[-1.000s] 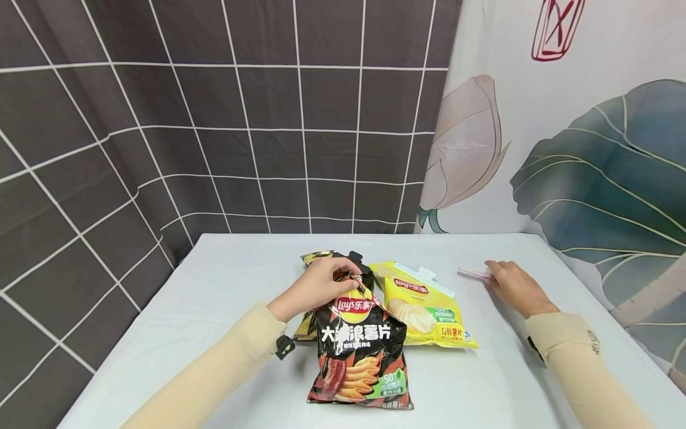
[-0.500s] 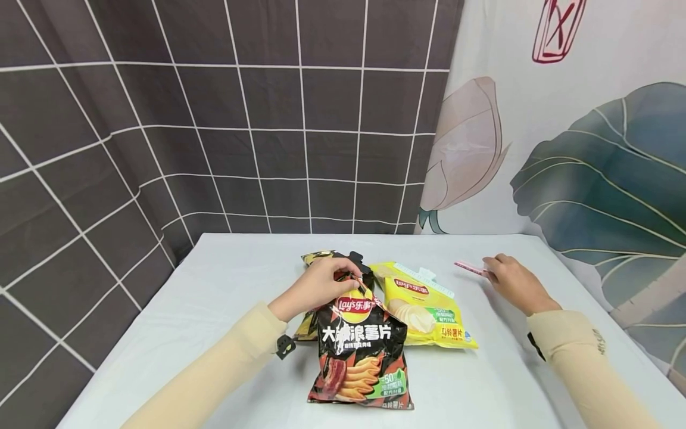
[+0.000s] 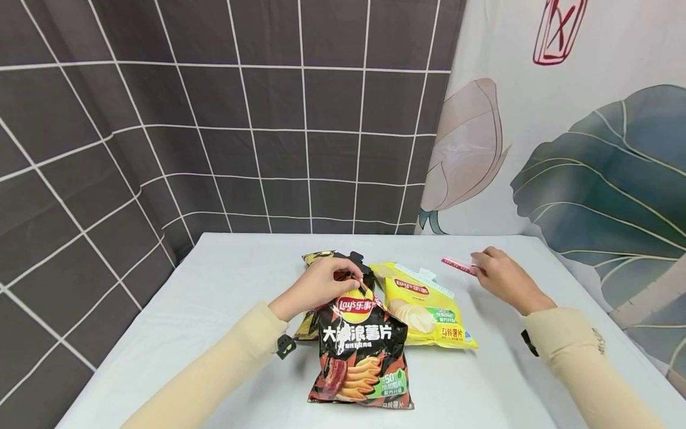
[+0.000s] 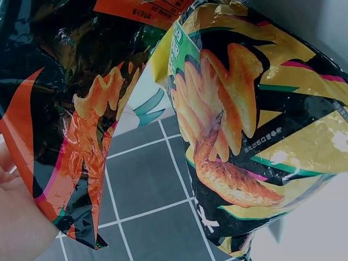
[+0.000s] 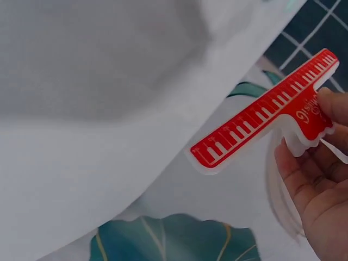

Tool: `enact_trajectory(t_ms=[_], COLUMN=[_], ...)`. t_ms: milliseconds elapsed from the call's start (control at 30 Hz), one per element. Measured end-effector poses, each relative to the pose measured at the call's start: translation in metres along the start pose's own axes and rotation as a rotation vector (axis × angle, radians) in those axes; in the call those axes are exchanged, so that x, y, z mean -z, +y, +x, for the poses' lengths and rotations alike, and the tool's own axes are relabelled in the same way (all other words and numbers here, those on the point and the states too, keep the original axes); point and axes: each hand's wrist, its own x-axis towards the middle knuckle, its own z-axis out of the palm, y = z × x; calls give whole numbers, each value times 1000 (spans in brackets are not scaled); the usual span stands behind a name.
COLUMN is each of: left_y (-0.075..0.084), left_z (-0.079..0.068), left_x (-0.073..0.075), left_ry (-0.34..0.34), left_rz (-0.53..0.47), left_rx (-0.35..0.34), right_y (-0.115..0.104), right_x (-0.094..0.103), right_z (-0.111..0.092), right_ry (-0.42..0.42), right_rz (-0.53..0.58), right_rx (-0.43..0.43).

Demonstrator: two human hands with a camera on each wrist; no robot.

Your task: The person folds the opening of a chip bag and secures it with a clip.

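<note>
My left hand pinches the top edge of a black Lay's chip bag, which stands at the table's middle with its printed front toward me. In the left wrist view its back hangs beside a black and gold chip bag. My right hand holds a red clip by its wavy-edged grip, thumb on one side and fingers on the other. The clip has a long straight bar printed with white piano keys. It is up over the table, right of a yellow Lay's bag.
The yellow bag lies behind and right of the black one, with a pale clip along its top. A black clip is at the top of the black and gold bag. Dark gridded cloth backs the white table.
My right hand has moved a little left and up with the clip, turning it so more of the red face shows. My left hand and the bags stay put.
</note>
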Motion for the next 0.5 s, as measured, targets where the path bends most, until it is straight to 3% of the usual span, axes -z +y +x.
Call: enact_trajectory(t_ms=[333,500], left_y=[0,0], left_z=[0,-1], left_x=[-1,-1], left_ry=[10,15], left_rz=[5,1], left_rx=[4,4], right_y=[-34,-54], right_x=[12,19], right_z=[7,10], right_ry=[-119,-118], right_rz=[201,270], right_rx=[-126,-122])
